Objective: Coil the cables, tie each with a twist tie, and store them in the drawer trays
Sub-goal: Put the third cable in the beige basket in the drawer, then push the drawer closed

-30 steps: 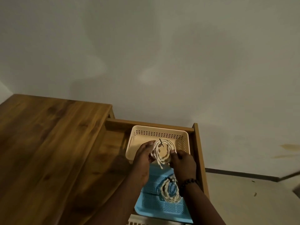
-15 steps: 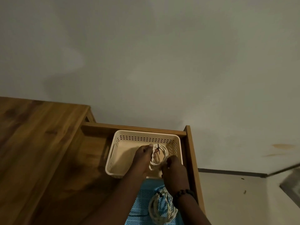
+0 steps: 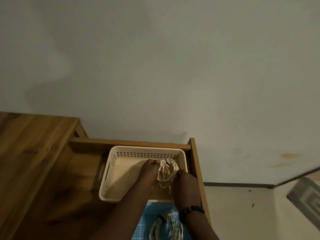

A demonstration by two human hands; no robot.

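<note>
A coiled white cable (image 3: 167, 171) bound by a dark twist tie (image 3: 167, 161) sits low inside the cream perforated tray (image 3: 110, 172) at the back of the open wooden drawer (image 3: 195, 163). My left hand (image 3: 149, 174) grips the coil's left side. My right hand (image 3: 186, 184), with a bead bracelet at the wrist, grips its right side. A second tied white coil (image 3: 166, 227) lies in the blue mesh tray (image 3: 143, 227) nearer to me, partly cut off by the frame's bottom edge.
A wooden tabletop (image 3: 34, 149) spans the left side above the drawer. A pale wall fills the upper view. Floor with a dark skirting strip (image 3: 242, 185) lies to the right, and a blurred grey object (image 3: 306, 194) sits at the far right.
Both hands have carried the tied coil from above the blue tray forward and down into the cream tray. The view has shifted left and closer.
</note>
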